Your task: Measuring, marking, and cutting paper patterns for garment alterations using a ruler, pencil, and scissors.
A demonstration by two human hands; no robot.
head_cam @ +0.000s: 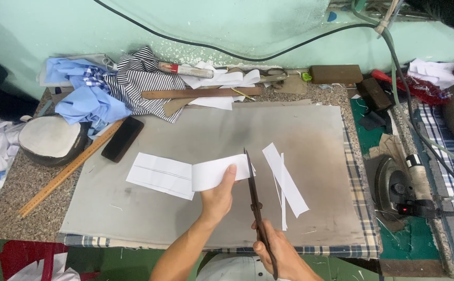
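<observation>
Down on the grey work mat (310,130), seen from the head camera, the left hand (218,196) was pinched on the near edge of a folded white fabric strip (185,174), thumb on top, lifting its right end off the mat while the left end lay flat. The right hand (279,255), at the near edge of the view, was closed around the handles of long dark scissors (254,200), whose blades pointed far and met the strip's right end; the blades looked nearly together, though how far apart they stood could not be told.

Just right of the blades lay cut white strips (286,182), loose on the mat. Left of the fabric, a black phone (122,138) sat at the mat's far-left corner, and a long wooden ruler (68,169) ran diagonally along the stone counter beside a round padded block (50,138). Farther back, blue cloth (84,93) and striped cloth (143,86) were heaped against the green wall, with a brown wooden stick (201,93) lying across white scraps. At the right, an iron (396,184) rested on a green pad, its hose looping up past the wall.
</observation>
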